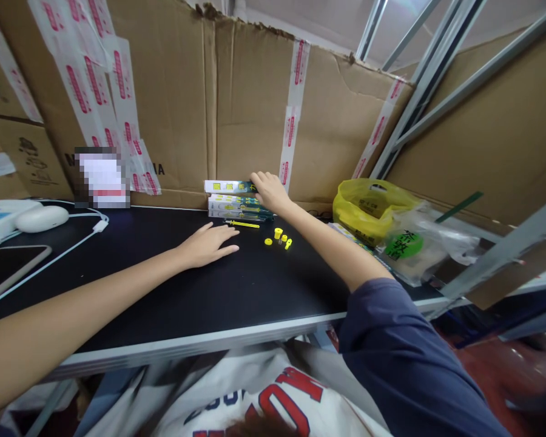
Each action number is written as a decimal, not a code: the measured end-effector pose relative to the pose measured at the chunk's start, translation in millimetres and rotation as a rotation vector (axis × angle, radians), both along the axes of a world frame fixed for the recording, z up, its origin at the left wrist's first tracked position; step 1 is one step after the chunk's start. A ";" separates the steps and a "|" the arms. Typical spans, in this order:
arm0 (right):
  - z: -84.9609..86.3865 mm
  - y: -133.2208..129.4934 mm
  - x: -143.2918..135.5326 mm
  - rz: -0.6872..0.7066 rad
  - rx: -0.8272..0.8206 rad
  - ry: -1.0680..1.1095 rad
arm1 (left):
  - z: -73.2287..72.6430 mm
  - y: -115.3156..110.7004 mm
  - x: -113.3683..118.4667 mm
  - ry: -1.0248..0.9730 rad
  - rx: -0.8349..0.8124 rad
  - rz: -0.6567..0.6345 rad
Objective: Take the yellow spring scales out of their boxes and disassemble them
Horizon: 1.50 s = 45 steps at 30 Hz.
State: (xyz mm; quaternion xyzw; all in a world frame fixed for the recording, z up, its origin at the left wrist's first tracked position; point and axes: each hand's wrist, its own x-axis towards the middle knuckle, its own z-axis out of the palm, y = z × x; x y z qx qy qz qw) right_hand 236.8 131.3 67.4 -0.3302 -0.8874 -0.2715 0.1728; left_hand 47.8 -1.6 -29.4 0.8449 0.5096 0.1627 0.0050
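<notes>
My right hand [269, 190] has its fingers closed around the right end of a slim, printed white-and-teal box [227, 186]. Just below that box stands a stack of similar slim boxes [230, 209]; whether the held one touches the stack is hard to tell. My left hand [209, 244] lies low over the black tabletop [255, 297], fingers spread and holding nothing. Close to its fingertips is a thin yellow stick [243, 224], possibly a pen refill. Several small yellow plastic parts [278, 233] lie loose to the right of the stick.
A yellow plastic bag [373, 206] and a clear bag with a green print [414, 243] sit on the right. At left are a phone [9, 267], white cables [40, 267] and a rounded white device [42, 218]. Tall cardboard [250, 103] lines the back; metal shelf posts [418, 103] rise at right.
</notes>
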 end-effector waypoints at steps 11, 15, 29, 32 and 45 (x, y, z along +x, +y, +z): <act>-42.0 -75.5 91.7 0.198 0.023 0.165 | 24.2 -12.0 -11.5 -1.089 -0.146 0.077; -54.1 -67.9 91.8 0.182 -0.038 0.191 | 33.5 -22.0 -1.3 -1.164 -0.178 0.030; -59.4 -69.9 88.2 0.196 -0.055 0.111 | 23.0 -16.0 -11.1 -0.973 -0.190 0.027; -59.7 -68.8 87.8 0.192 -0.061 0.112 | 22.3 -16.6 -11.1 -0.950 -0.167 0.028; -59.0 -67.1 87.1 0.235 -0.127 0.186 | 24.2 -15.0 -13.3 -1.004 -0.170 0.003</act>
